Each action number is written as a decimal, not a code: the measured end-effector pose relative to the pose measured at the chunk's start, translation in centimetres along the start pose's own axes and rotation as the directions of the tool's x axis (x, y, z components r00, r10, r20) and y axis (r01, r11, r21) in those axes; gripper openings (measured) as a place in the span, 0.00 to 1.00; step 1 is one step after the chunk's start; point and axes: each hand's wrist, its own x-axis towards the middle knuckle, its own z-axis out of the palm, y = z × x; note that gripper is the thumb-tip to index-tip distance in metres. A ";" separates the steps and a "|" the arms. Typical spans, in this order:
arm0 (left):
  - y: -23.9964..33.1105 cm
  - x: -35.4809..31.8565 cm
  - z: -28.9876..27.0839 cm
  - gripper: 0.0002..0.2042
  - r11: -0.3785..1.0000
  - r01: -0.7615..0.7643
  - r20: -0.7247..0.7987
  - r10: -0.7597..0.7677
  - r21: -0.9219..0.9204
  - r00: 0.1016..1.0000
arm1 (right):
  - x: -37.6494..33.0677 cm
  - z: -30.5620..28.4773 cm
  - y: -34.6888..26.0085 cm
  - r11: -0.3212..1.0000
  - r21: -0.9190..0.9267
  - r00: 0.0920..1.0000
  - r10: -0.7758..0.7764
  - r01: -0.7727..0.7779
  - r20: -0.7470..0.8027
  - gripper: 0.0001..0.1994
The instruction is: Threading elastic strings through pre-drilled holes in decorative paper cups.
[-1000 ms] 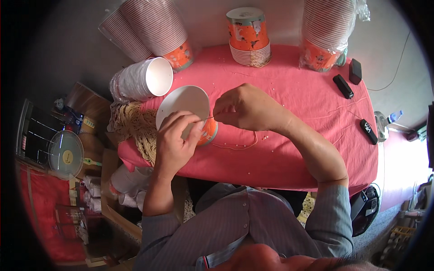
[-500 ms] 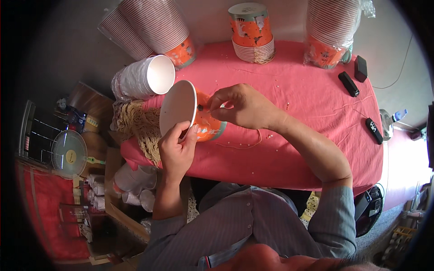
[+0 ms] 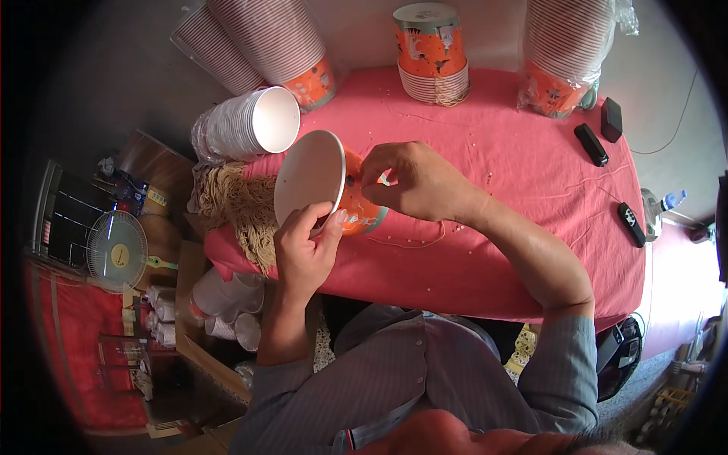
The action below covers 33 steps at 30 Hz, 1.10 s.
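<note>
My left hand [image 3: 307, 246] grips the rim of a paper bucket [image 3: 315, 178], thumb outside and fingers at the white mouth. The bucket is tipped on its side above the table, its mouth toward the left. Its outer wall is orange with printed figures and a grey-green base band. Close against that wall, my right hand [image 3: 406, 182] is closed in a pinch at a thin tan cord; the fingertips partly hide the cord. A loose length of cord [image 3: 417, 245] curves over the tablecloth below and runs up under this hand.
A bundle of tan cords [image 3: 243, 205] hangs at the pink table's [image 3: 516, 265] left edge. Nested white buckets [image 3: 277, 121] lie behind it. Tall bucket stacks [image 3: 265, 38] and a shorter orange stack [image 3: 431, 53] stand at the back. Black devices [image 3: 591, 144] lie right. A cardboard box [image 3: 197, 356] sits lower left.
The whole view has shifted slightly, so most things appear a little further right. Both hands keep their hold, and the bucket stays tipped much as before.
</note>
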 end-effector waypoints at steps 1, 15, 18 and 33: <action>0.0 0.0 0.0 0.07 1.000 -0.006 0.005 0.006 0.004 1.000 | 0.0 0.0 0.1 1.000 -0.017 1.000 -0.008 0.008 0.004 0.06; -0.4 0.1 0.8 0.07 1.000 0.013 0.027 -0.013 -0.015 1.000 | 0.1 -0.2 0.0 0.997 -0.081 1.000 -0.008 0.006 -0.024 0.08; -0.2 0.3 0.8 0.07 0.999 0.038 0.039 -0.037 -0.027 0.999 | 0.1 -0.2 0.0 0.994 -0.106 1.000 0.008 -0.010 -0.021 0.08; 2.1 3.2 0.0 0.15 0.990 0.136 0.266 -0.143 0.042 0.953 | 0.2 -0.6 1.1 0.979 -0.199 0.999 0.048 -0.045 0.009 0.10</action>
